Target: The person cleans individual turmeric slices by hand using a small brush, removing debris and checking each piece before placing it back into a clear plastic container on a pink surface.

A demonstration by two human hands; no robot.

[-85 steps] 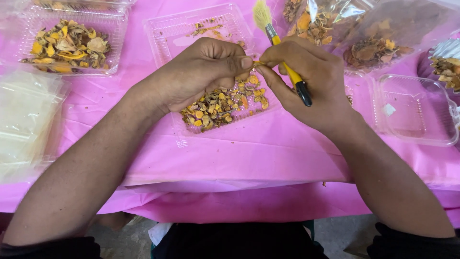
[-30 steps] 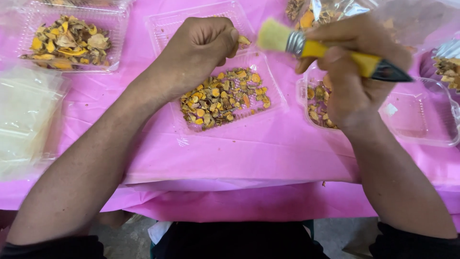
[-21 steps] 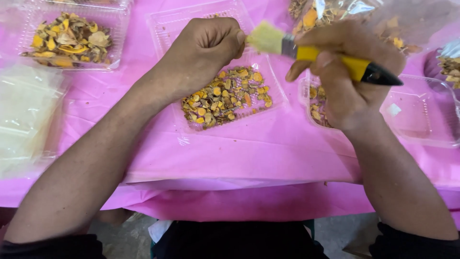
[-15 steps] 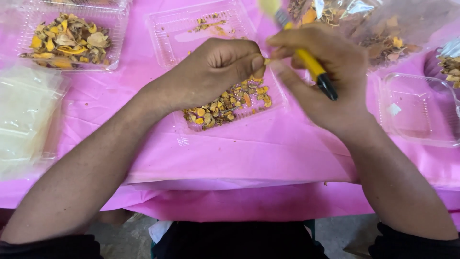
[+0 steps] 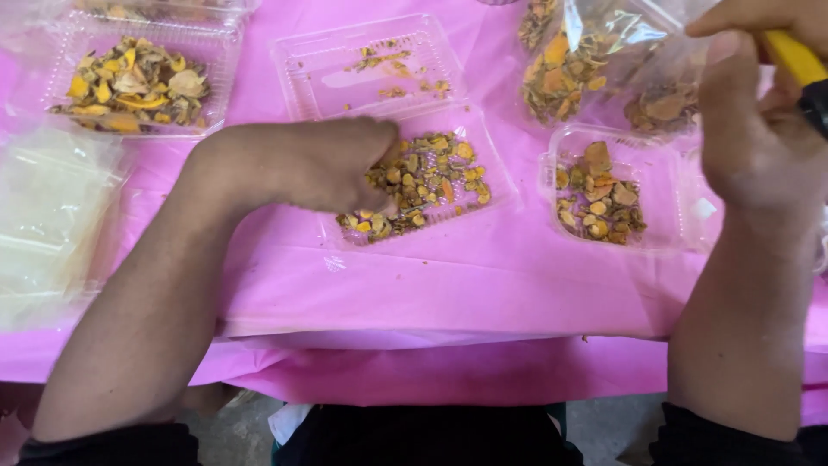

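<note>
Pink plastic sheeting (image 5: 483, 293) is covering the table I am looking down on. My left hand (image 5: 319, 164) is reaching down into a clear tray (image 5: 496, 185) of small orange-brown dried pieces (image 5: 431, 177), fingers curled closed among them. Further right, my right hand (image 5: 759, 129) is lifting clear, gripping a yellow-handled brush (image 5: 789, 53), with another tray of larger pieces (image 5: 599, 198) just beneath it.

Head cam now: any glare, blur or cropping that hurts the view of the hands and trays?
Head view: light even and soft, shadows faint; glare streaks on the plastic bag; left hand slightly motion-blurred over the middle tray; right hand and its yellow-handled tool cropped at the frame edge.
</note>
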